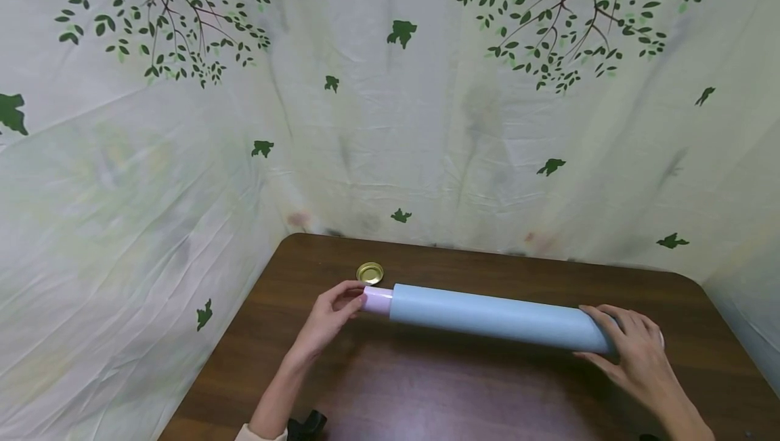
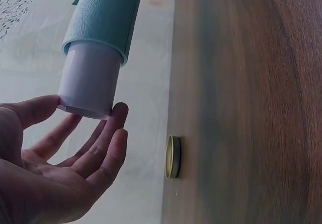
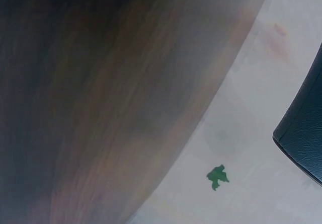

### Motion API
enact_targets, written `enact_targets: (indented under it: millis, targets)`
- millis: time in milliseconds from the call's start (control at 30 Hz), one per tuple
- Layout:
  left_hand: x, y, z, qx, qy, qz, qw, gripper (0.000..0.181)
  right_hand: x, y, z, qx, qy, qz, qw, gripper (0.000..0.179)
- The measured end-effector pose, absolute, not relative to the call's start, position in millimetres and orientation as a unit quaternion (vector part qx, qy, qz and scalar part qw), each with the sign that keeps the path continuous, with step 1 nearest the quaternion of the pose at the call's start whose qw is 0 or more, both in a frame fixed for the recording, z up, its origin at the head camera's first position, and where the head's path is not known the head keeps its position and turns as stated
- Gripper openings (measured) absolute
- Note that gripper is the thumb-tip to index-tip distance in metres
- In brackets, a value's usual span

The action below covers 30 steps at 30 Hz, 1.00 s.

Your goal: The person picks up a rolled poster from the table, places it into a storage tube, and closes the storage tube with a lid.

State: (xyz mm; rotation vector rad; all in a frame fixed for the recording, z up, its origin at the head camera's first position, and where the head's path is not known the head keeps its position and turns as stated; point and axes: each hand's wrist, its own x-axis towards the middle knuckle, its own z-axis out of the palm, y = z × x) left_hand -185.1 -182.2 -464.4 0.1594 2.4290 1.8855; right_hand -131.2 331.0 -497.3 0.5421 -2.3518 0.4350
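Observation:
A long light-blue tube is held level above the table, a lilac cylinder sticking out of its left end. My left hand pinches that cylinder's outer end. In the left wrist view, the thumb meets the lilac cylinder at one side of its rim and a fingertip at the other, with the remaining fingers spread below. Around the blue tube's right end, my right hand curls its fingers and thumb. The right wrist view shows only a corner of the blue tube; the hand is out of frame there.
A shallow round gold lid lies on the brown wooden table, just behind the lilac end. Pale cloth printed with leaves and branches hangs behind and beside the table. A black object sits at the left wrist.

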Motion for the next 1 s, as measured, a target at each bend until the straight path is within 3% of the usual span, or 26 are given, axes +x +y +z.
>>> enact_targets:
  millis: [300,1000]
  targets:
    - [-183.1,-175.5,-465.6,0.086,0.788,0.609,0.033,0.035,-133.7,329.4,-497.8,0.218,-0.891,0.168,0.361,0.087]
    - [-179.7,-162.6,-469.2,0.115,0.784,0.608,0.046,0.034,-132.0,323.9,-495.9,0.217,-0.893,0.164,0.360,0.086]
